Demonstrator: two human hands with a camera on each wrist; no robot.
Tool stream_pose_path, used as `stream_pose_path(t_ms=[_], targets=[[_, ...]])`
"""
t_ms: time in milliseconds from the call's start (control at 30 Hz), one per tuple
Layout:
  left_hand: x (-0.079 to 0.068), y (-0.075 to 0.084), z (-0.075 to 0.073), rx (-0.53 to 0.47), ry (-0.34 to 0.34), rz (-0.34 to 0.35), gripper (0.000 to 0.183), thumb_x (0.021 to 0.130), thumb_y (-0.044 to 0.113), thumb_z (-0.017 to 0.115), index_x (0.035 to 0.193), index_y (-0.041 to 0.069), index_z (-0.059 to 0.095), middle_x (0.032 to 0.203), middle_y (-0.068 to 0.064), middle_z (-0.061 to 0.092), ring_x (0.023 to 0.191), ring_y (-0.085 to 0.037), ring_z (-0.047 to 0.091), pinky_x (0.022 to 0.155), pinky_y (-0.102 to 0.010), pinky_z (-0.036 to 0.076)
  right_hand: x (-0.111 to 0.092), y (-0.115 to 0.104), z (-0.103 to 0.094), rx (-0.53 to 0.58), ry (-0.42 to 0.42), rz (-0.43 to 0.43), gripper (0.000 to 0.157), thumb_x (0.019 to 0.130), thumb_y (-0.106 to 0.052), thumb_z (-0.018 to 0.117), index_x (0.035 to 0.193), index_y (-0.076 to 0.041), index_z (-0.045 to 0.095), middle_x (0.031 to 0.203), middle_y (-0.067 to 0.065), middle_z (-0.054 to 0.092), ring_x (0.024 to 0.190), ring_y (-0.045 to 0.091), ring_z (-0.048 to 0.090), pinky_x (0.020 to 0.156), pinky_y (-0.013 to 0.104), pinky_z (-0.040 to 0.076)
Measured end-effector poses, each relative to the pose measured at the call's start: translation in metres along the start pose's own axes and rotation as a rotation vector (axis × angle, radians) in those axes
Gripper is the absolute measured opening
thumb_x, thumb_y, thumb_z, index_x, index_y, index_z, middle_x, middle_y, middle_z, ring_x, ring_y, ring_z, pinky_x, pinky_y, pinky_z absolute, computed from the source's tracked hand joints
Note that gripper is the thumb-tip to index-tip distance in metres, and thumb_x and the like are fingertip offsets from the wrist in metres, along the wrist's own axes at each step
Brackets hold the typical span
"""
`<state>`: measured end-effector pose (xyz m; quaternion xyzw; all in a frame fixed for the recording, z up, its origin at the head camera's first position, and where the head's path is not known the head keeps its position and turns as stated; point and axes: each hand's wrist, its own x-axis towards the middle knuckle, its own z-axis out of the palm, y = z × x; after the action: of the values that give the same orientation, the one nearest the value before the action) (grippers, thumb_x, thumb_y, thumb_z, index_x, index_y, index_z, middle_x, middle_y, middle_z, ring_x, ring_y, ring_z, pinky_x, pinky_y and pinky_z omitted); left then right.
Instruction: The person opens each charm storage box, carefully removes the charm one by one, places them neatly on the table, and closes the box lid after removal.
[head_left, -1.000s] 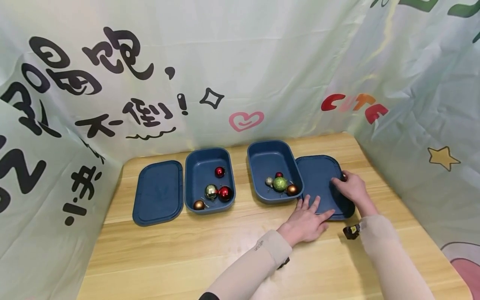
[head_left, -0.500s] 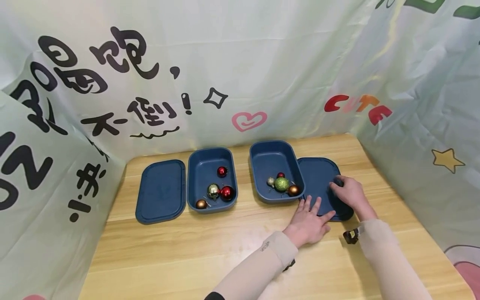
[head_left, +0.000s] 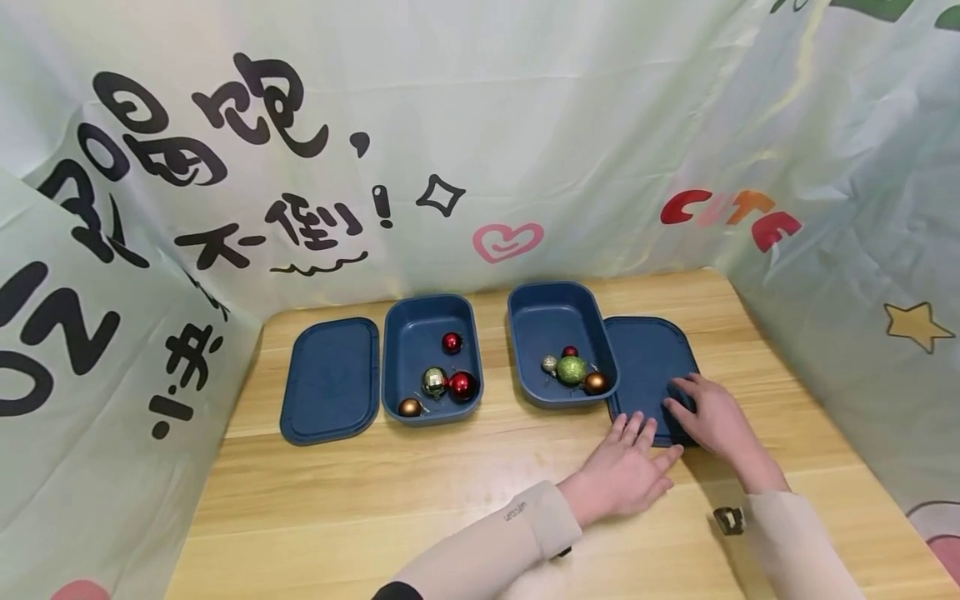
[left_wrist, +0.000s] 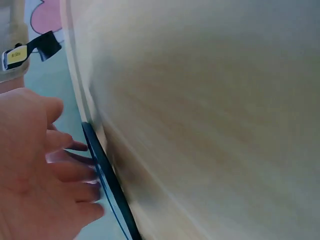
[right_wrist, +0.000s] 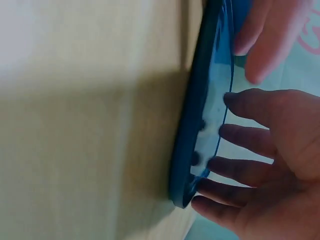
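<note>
A flat dark-blue lid [head_left: 648, 358] lies on the table beside the right-hand blue box [head_left: 551, 317]. My left hand [head_left: 622, 475] is spread at the lid's near edge, fingertips over its rim. Above the lid's right side is my right hand [head_left: 720, 421], its fingers loosely bent with nothing between them. In the right wrist view, the fingertips [right_wrist: 225, 131] reach the raised rim of the lid [right_wrist: 192, 115]. The right-hand box holds a green glitter ornament [head_left: 572, 370], a brown one [head_left: 596, 382] and small red and silver ones.
At the left, a second blue box [head_left: 423, 321] contains red, gold and brown ball ornaments. Another blue lid [head_left: 332, 379] lies left of it. A printed cloth [head_left: 525, 150] hangs behind and along both sides of the wooden table [head_left: 360, 508].
My right hand has left the lid's right edge and come in over its surface. My left hand has drawn slightly back toward the near edge. The head view has shifted a little.
</note>
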<state>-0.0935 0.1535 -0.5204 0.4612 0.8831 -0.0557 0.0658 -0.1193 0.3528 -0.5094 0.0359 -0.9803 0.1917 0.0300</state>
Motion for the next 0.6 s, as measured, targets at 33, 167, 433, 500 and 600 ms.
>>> stream_pose_path(t_ms=[33,167,433,500,600], targets=[[-0.001,0.002,-0.001,-0.011,-0.004,0.003,0.057,0.112,0.058,0.025,0.167,0.042,0.025,0.173,-0.004,0.032,0.161,-0.023,0.028,0.131,-0.038,0.024,-0.003,-0.001,0.001,-0.010,-0.012,0.007,0.045,0.097,-0.014,0.071,0.127,0.018,0.064,0.134,0.051,0.053,0.122,0.069,0.053,0.103,0.075,0.043],[0.000,0.008,-0.001,-0.041,-0.020,-0.017,0.065,0.111,0.061,0.026,0.169,0.033,0.024,0.171,-0.001,0.035,0.158,-0.019,0.034,0.129,-0.033,0.029,-0.007,-0.002,0.003,-0.023,-0.049,0.026,0.046,0.097,-0.014,0.070,0.128,0.019,0.063,0.137,0.051,0.050,0.126,0.069,0.051,0.105,0.074,0.043],[0.016,0.004,0.000,-0.017,0.001,-0.082,0.070,0.111,0.060,0.027,0.170,0.022,0.024,0.173,0.002,0.031,0.161,-0.018,0.029,0.129,-0.032,0.029,0.013,0.007,0.004,0.015,-0.036,0.028,0.047,0.099,-0.013,0.067,0.131,0.020,0.060,0.139,0.052,0.047,0.128,0.068,0.048,0.107,0.074,0.041],[0.021,0.002,0.001,-0.020,-0.003,-0.108,0.070,0.111,0.060,0.027,0.170,0.021,0.024,0.174,0.003,0.028,0.162,-0.018,0.026,0.130,-0.033,0.027,0.021,0.010,0.004,0.022,-0.034,0.032,0.047,0.099,-0.012,0.067,0.131,0.020,0.060,0.140,0.052,0.047,0.128,0.068,0.048,0.108,0.074,0.040],[0.028,-0.002,0.001,-0.037,-0.005,-0.153,0.072,0.111,0.061,0.029,0.170,0.021,0.023,0.176,0.003,0.025,0.163,-0.018,0.023,0.131,-0.035,0.025,0.033,0.011,0.003,0.024,-0.041,0.033,0.047,0.099,-0.012,0.066,0.131,0.021,0.060,0.139,0.052,0.047,0.128,0.068,0.049,0.108,0.073,0.041]])
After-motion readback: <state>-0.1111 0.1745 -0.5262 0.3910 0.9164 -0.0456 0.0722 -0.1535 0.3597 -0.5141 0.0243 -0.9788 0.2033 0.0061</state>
